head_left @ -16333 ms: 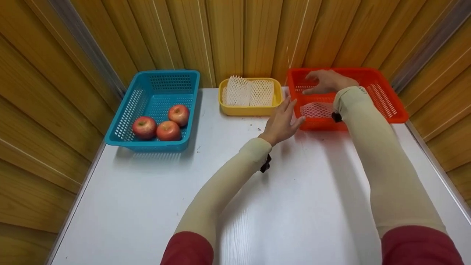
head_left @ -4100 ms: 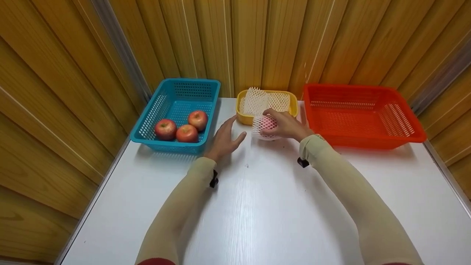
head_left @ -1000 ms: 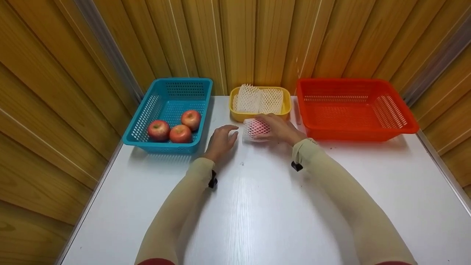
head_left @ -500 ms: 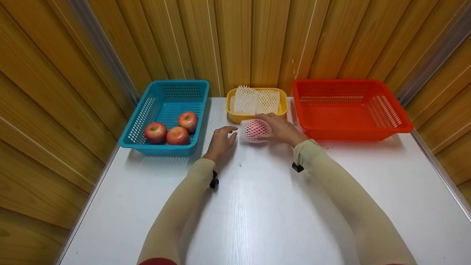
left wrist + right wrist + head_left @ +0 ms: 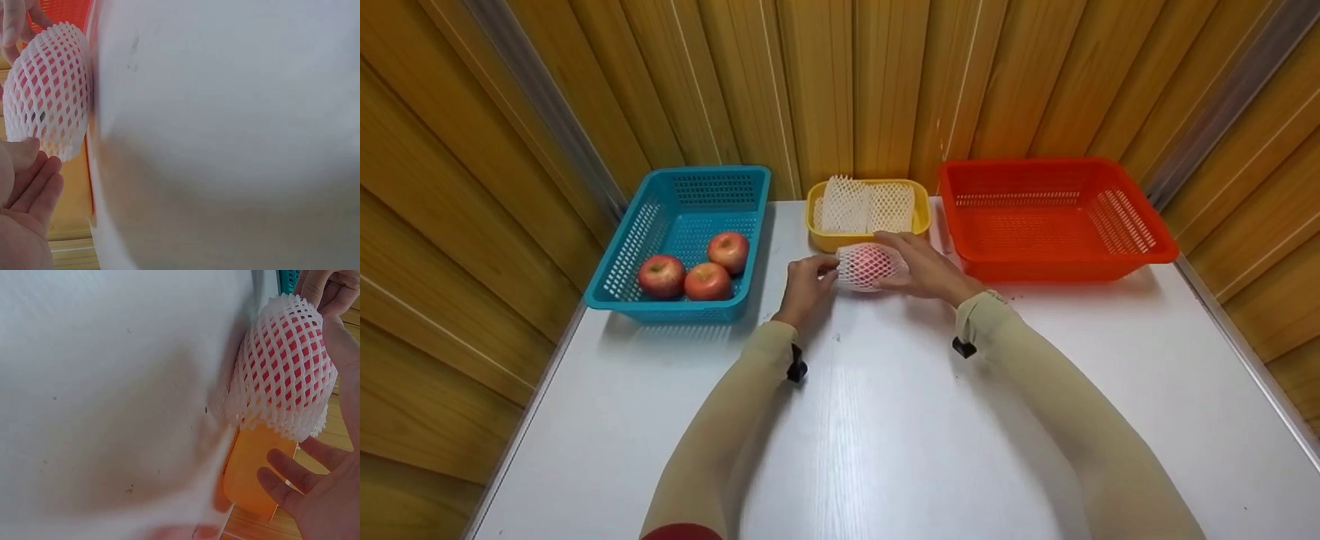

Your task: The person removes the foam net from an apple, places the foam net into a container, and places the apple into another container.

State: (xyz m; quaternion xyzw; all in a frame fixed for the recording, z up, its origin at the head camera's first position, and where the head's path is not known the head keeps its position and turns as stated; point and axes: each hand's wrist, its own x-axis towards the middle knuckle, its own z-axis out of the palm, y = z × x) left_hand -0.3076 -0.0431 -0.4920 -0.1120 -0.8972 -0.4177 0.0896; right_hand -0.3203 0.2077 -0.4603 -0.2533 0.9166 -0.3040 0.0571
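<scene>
A red apple in a white foam net point(image 5: 870, 266) lies on the white table, in front of the yellow tray. My left hand point(image 5: 806, 285) pinches the net's left end between thumb and fingers; the left wrist view shows the fingertips at the net's edge point(image 5: 50, 95). My right hand point(image 5: 926, 266) is around the right side of the netted apple. In the right wrist view its fingers point(image 5: 289, 472) are spread apart, off the net, with the thumb along the net's far side. The net's wider open end faces the right hand.
Three bare apples point(image 5: 709, 281) sit in the blue basket point(image 5: 611, 300) at left. The yellow tray point(image 5: 870, 241) at the back holds several folded white foam nets point(image 5: 846, 206). A red basket point(image 5: 1057, 270) stands at right. Wood-panelled walls enclose the table.
A netted pinkish thing seen in the red basket earliest is gone from there. Lately, my left fingers have closed on the net's end, and my right fingers have loosened from the apple.
</scene>
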